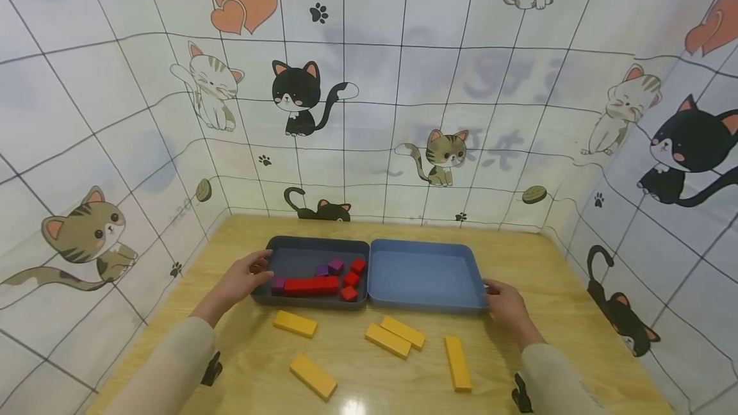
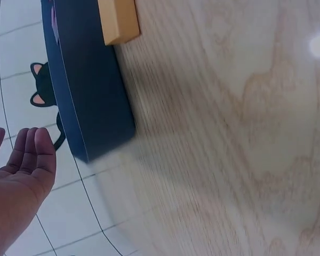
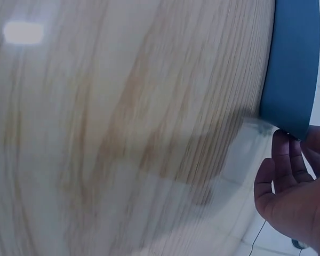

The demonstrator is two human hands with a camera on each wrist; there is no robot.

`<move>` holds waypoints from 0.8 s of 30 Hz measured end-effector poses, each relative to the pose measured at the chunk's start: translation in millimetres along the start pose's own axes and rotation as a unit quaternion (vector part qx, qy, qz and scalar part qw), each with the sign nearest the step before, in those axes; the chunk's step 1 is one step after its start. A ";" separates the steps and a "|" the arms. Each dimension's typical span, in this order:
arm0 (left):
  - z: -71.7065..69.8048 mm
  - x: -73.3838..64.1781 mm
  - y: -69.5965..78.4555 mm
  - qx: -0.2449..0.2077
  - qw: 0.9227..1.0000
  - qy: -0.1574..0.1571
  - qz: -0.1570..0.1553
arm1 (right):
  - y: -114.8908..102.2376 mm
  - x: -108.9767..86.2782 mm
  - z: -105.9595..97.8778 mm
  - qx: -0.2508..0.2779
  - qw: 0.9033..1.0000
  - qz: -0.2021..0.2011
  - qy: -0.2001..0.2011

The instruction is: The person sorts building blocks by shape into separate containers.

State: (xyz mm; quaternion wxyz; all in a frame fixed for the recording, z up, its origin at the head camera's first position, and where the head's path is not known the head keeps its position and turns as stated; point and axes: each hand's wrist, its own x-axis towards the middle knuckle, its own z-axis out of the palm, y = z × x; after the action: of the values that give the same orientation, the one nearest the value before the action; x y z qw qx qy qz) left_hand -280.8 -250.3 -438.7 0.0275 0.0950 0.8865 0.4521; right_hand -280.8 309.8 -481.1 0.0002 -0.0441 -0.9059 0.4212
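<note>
A dark grey tray (image 1: 300, 247) stands on the table's left side, with a light blue tray (image 1: 423, 274) against its right side. Inside the dark tray lie red cubes (image 1: 349, 294), a red row (image 1: 311, 285) and several purple cubes (image 1: 336, 266). My left hand (image 1: 250, 273) is at the dark tray's left end; in the left wrist view its fingers (image 2: 29, 149) are loosely bent and apart from the tray wall. With thumb and fingertips, my right hand (image 1: 506, 303) pinches the blue tray's right edge. The right wrist view shows that grip at the tray's corner.
Several yellow blocks lie on the wooden table (image 1: 242, 370) in front of the trays: one at left (image 1: 295, 323), one nearer (image 1: 313, 376), two touching in the middle (image 1: 387, 341) and one at right (image 1: 457, 364). A cat-patterned tiled sheet (image 1: 369, 82) encloses the table.
</note>
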 end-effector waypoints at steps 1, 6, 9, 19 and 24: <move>0.9 -0.8 2.2 -0.001 1.000 -0.001 0.004 | -1.4 0.9 2.8 0.002 1.000 -0.002 -0.006; 9.8 -6.5 11.1 -0.006 1.000 -0.016 0.010 | -5.6 5.1 15.3 0.008 0.999 -0.012 -0.042; 16.4 -10.7 13.5 -0.003 0.999 -0.032 0.013 | -8.6 5.9 21.0 0.016 0.998 -0.017 -0.057; 33.3 -25.9 14.2 -0.015 0.994 -0.092 0.061 | -15.9 8.6 29.0 0.040 0.996 0.015 -0.076; 37.7 -31.8 10.2 0.006 0.993 -0.108 0.055 | -18.6 7.5 30.7 0.054 0.995 0.013 -0.077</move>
State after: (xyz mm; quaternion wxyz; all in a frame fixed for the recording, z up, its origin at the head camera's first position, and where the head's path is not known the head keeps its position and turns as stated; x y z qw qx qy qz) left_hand -243.1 -220.6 -453.9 0.0974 0.1915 0.8744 0.4351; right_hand -290.9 275.0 -487.0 -0.0728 -0.0232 -0.8785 0.4716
